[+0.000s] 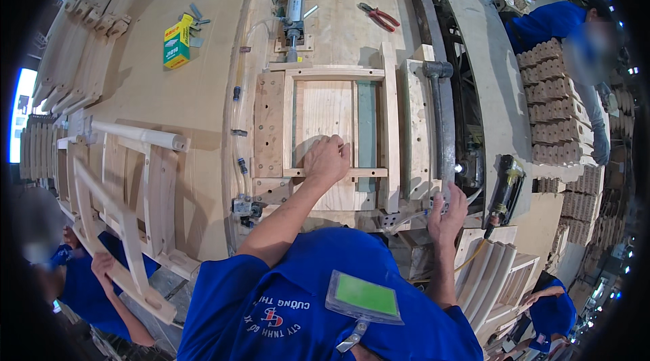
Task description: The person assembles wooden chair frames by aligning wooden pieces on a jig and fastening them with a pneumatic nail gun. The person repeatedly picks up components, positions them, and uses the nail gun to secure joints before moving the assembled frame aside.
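Observation:
My left hand (328,160) is over the lower rail (369,173) of a pale wooden frame (338,73). Its fingers are curled together, and whatever they may hold is hidden. The frame lies in a wooden jig, against a side block with holes (269,124). A long wooden bar (389,124) runs along the frame's right side. Lower right, my right hand (448,214) is raised with its fingers apart, beside a small fitting with tubing at the bench's near edge. A hammer (439,71) with a dark head lies on the jig's right block.
A pneumatic cylinder (294,12) and red-handled pliers (380,18) are at the far side. A yellow-green box (177,41) stands left. A nail gun (504,188) rests at right. Assembled wooden frames (145,185) stand left, near a co-worker. Stacked wooden parts (555,104) are at right.

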Tool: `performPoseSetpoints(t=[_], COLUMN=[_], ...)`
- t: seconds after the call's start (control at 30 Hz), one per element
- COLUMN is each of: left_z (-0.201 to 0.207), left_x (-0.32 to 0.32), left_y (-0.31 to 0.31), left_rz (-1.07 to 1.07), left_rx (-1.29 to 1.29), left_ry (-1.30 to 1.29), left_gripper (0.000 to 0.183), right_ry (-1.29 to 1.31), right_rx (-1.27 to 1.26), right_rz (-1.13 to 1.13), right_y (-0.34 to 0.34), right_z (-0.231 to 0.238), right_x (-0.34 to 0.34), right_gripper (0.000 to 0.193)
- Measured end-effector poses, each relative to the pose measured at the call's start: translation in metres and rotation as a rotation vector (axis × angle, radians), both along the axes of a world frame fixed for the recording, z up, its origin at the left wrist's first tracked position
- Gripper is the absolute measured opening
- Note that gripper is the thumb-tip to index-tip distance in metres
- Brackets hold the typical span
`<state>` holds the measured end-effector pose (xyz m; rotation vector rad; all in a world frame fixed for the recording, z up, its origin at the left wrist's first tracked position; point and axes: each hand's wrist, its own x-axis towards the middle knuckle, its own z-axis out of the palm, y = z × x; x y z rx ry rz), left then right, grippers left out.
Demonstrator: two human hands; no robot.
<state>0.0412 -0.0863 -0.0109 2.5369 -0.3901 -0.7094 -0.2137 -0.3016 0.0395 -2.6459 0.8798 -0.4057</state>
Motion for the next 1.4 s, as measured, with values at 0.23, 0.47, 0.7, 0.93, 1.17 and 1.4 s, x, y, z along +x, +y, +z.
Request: performPoseSetpoints(t=[0.23, 0.47, 0.7, 0.93, 1.17, 1.4], left_z=[-0.005, 0.002, -0.014, -0.011, -0.010, -0.022], left_x=[0.001, 0.002, 0.000, -0.001, -0.003, -0.005], left_y=[0.004, 0.004, 0.009, 0.012, 0.008, 0.017], left_rz=[0.018, 0.024, 0.047, 0.062, -0.019, 0.027], left_rx=[-0.010, -0.017, -0.052, -0.064, -0.095, -0.127], left_ry=[-0.007, 0.002, -0.086, -0.058, -0.065, -0.158], left_gripper=[0.034, 0.031, 0.029, 0.032, 0.033, 0.031], right_ry=[0.077, 0.110, -0.213, -0.693, 0.171, -0.249], right_rx=[0.138, 0.059, 1.053, 0.851, 0.557, 0.641], right_rz=[0.019, -0.010, -0.169, 0.133, 0.009, 0.113], right_y=[-0.021, -0.046, -0.002, 0.068, 0.101, 0.103], right_z=[0.001, -0.051, 0.038, 0.100, -0.011, 0.054], right_x=[0.067, 0.153, 0.148, 0.051, -0.070, -0.020], right_gripper=[0.051, 0.052, 0.024, 0.033, 0.039, 0.049])
